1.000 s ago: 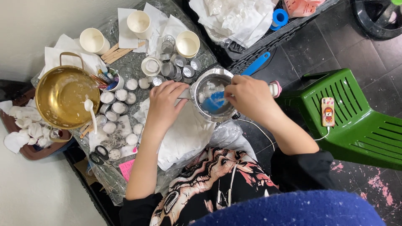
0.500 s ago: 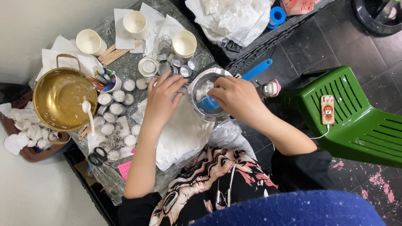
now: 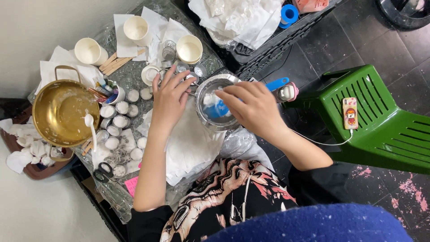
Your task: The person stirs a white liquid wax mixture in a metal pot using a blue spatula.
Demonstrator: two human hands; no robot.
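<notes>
A round metal bowl (image 3: 207, 92) smeared with white sits at the table's near edge, with a blue tool (image 3: 218, 110) inside it. My left hand (image 3: 169, 97) is at the bowl's left rim, fingers fanned out, thumb and forefinger pinching its thin wire handle. My right hand (image 3: 251, 107) arches over the bowl from the right, fingertips down on the blue tool. White crumpled paper (image 3: 190, 148) lies under the bowl and my left forearm.
A brass pot (image 3: 60, 112) with a white spoon stands at the left beside several small white-filled tins (image 3: 114, 121). White cups (image 3: 189, 48) stand behind. Scissors (image 3: 104, 172) lie near the front edge. A blue-handled tool (image 3: 277, 83) and a green stool (image 3: 380, 121) carrying a phone are at the right.
My right hand has slid left and now covers more of the bowl. My left hand has shifted up along the rim and spread its fingers.
</notes>
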